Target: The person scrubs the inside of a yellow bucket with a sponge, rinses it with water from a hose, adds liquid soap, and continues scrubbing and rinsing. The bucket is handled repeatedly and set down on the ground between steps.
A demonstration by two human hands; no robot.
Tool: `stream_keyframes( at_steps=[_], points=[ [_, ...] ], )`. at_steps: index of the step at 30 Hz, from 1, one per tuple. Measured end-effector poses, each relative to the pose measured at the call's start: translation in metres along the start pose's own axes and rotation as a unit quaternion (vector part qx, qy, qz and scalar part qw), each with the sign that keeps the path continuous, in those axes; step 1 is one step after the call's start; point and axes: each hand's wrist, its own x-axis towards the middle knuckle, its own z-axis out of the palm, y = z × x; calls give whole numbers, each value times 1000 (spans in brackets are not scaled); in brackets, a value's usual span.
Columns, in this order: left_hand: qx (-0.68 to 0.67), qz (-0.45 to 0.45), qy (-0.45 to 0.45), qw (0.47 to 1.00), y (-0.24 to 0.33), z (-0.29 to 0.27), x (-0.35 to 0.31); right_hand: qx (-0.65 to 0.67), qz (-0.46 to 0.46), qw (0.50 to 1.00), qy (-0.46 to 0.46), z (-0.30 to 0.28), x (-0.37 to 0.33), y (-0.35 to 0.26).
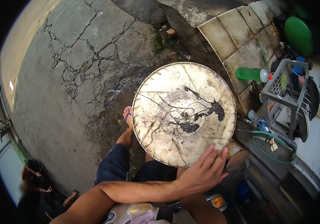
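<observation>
A large round pale disc (160,78) with short ribs or stitches round its rim fills the middle in front of me. Thin wires or cords (163,106) lie across its face, ending in dark, crusty lumps (217,109). My left hand (201,170) reaches across from the left, back upward. Its fingers are stretched out and slightly apart at the disc's near right edge. Just right of the fingertips is a rusty brown cylindrical object (237,155). My right hand does not show; the left arm and the disc cover that area.
At right, a grey plastic rack (275,84) holds dishes, beside a green bottle (252,74) with a red cap. A green hose (258,143), clear plastic bottles (258,119) and a green round lid (298,36) are nearby. Cracked concrete (74,74) spreads left; another person (36,183) is at lower left.
</observation>
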Motion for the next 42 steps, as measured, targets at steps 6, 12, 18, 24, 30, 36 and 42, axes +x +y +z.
stream_keyframes(
  at_steps=[6,12,18,24,30,36,42],
  points=[
    [-13,-21,5,1000,-11,3,10,18,15,1000,-8,7,3,8],
    [-51,-57,20,997,-32,7,23,42,17,999,-6,-1,7,18],
    [-152,-167,114,967,-177,25,-4,108,46,992,43,-9,17,-6],
    [-130,-505,2,853,-341,37,-144,-442,-124,888,-35,93,71,42],
    [-73,-577,-67,811,-358,23,-281,-688,-351,628,-99,151,112,160],
    [-69,-606,-165,775,-362,46,-285,-748,-277,571,-194,114,100,212],
    [-106,-475,-159,859,-380,86,-181,-792,-161,518,-279,88,84,249]
  ],
)
